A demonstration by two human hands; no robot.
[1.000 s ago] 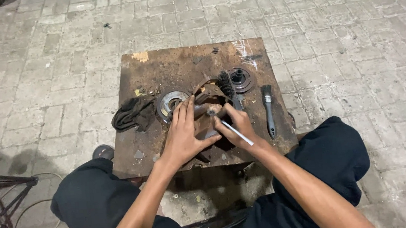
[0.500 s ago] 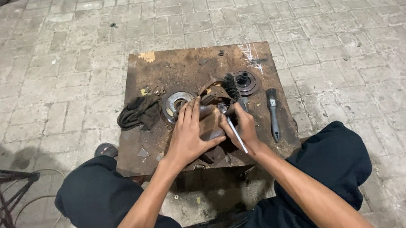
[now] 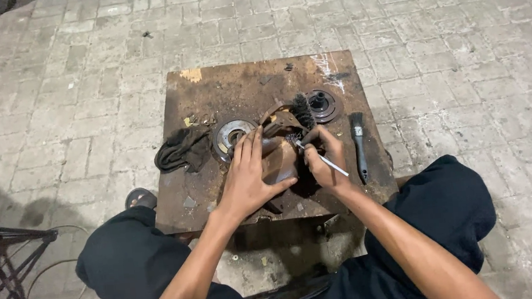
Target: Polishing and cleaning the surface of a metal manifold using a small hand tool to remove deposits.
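- Head view, centre of the frame: a rusty metal table (image 3: 242,85) stands on a paved floor (image 3: 82,69), and the person sits at its near edge with both knees spread.
- The left hand (image 3: 247,176) lies flat on a brownish metal part (image 3: 281,158) at the table's middle, fingers spread and pressed down, thumb out to the right; it steadies the part rather than gripping it.
- The right hand (image 3: 325,162) is just right of the part, fingers curled tight round a thin white-handled brush (image 3: 322,158), whose tip points up-left into the part.
- Progress, as I judge it: the part is under cleaning and not finished. Its surface looks dull and grimy, and dark dirt sits round it on the table.
- Just above the left hand lies a round disc (image 3: 232,135) with a central hole, touching or nearly touching the fingertips. Whether it is cleaned I cannot tell.
- Toward the upper right sits a second round piece (image 3: 324,104), darker, apart from both hands, with a black bristly brush head (image 3: 303,110) beside it.
- At the right edge of the table lies a black paintbrush (image 3: 359,145), unused, near the right hand but not touched.
- Left of the disc lies a crumpled dark rag (image 3: 180,150), also untouched.
- Lower left of the frame: a dark stand (image 3: 10,277) on the floor, well apart from the work.
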